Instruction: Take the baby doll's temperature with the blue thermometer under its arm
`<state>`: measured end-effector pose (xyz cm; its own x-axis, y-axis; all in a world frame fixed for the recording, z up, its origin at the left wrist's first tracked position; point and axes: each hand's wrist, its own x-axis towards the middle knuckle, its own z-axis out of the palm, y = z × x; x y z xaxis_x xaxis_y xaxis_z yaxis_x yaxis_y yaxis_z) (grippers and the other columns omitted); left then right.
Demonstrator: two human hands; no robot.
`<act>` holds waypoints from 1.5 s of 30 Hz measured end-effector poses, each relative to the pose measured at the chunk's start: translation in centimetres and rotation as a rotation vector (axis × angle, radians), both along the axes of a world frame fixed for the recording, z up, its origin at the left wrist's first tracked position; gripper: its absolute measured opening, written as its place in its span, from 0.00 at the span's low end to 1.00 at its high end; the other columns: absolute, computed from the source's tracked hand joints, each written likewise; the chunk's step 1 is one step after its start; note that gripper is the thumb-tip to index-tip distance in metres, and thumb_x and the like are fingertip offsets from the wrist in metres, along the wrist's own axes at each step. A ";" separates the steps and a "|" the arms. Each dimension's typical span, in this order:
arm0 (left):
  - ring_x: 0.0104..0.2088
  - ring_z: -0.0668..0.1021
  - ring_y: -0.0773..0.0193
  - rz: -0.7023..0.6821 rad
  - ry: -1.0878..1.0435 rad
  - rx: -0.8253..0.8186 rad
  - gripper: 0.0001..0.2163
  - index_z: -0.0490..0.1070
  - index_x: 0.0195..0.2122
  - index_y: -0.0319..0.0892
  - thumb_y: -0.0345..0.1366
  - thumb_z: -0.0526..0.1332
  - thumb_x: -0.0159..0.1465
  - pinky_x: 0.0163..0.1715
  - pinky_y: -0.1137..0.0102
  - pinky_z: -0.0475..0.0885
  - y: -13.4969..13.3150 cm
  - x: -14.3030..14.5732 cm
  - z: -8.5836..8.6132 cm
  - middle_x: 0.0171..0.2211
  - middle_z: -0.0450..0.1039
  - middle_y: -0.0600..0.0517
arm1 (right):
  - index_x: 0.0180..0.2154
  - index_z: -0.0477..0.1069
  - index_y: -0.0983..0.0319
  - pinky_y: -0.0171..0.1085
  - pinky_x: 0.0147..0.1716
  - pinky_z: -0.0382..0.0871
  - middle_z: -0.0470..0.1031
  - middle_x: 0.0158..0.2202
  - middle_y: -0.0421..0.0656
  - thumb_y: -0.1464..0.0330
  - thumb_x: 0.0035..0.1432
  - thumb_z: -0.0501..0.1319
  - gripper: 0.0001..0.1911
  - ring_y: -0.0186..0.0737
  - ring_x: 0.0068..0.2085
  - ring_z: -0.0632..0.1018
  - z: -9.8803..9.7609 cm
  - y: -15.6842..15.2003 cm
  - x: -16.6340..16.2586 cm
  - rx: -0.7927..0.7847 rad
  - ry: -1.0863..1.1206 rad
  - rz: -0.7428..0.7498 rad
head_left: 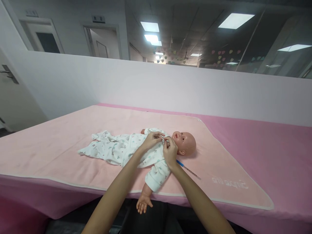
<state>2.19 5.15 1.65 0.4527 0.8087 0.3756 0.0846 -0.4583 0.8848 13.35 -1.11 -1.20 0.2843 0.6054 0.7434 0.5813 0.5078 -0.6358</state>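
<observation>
A baby doll lies on its back with its head to the right, dressed in a white printed shirt and matching pants. At the chest, just below the chin, my left hand pinches the shirt near its neckline. Close against it, my right hand pinches the same part of the shirt, fingertips nearly touching the left ones. The exact bit of cloth between the fingers is partly hidden. Beside my right wrist lies a thin stick-like thermometer with a blue end. One doll arm hangs over the table's front edge.
A peach blanket with pale edging covers much of the pink table. Behind it rises a low white wall topped by a window. A door with a metal handle stands at the left.
</observation>
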 end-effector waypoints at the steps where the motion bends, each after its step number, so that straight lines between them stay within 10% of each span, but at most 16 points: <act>1: 0.30 0.74 0.66 -0.011 0.007 0.008 0.11 0.73 0.36 0.37 0.32 0.59 0.51 0.32 0.73 0.67 -0.1 0.0 0.0 0.27 0.73 0.51 | 0.34 0.68 0.62 0.33 0.29 0.63 0.72 0.31 0.42 0.74 0.56 0.49 0.10 0.35 0.29 0.70 0.0 0.0 0.0 0.002 0.000 -0.001; 31: 0.31 0.75 0.64 -0.094 -0.064 -0.034 0.13 0.71 0.40 0.37 0.34 0.61 0.53 0.34 0.70 0.69 -0.9 -0.3 0.6 0.28 0.74 0.50 | 0.41 0.65 0.62 0.37 0.33 0.67 0.68 0.36 0.45 0.76 0.51 0.49 0.15 0.38 0.35 0.71 0.2 -0.3 -0.2 0.032 -0.042 -0.013; 45: 0.26 0.72 0.67 0.151 0.076 0.177 0.11 0.73 0.35 0.40 0.38 0.54 0.58 0.31 0.71 0.66 -1.1 -0.4 0.4 0.24 0.71 0.53 | 0.41 0.66 0.62 0.40 0.40 0.68 0.69 0.41 0.48 0.73 0.57 0.48 0.12 0.40 0.43 0.71 0.4 -0.3 -0.3 0.094 -0.123 -0.030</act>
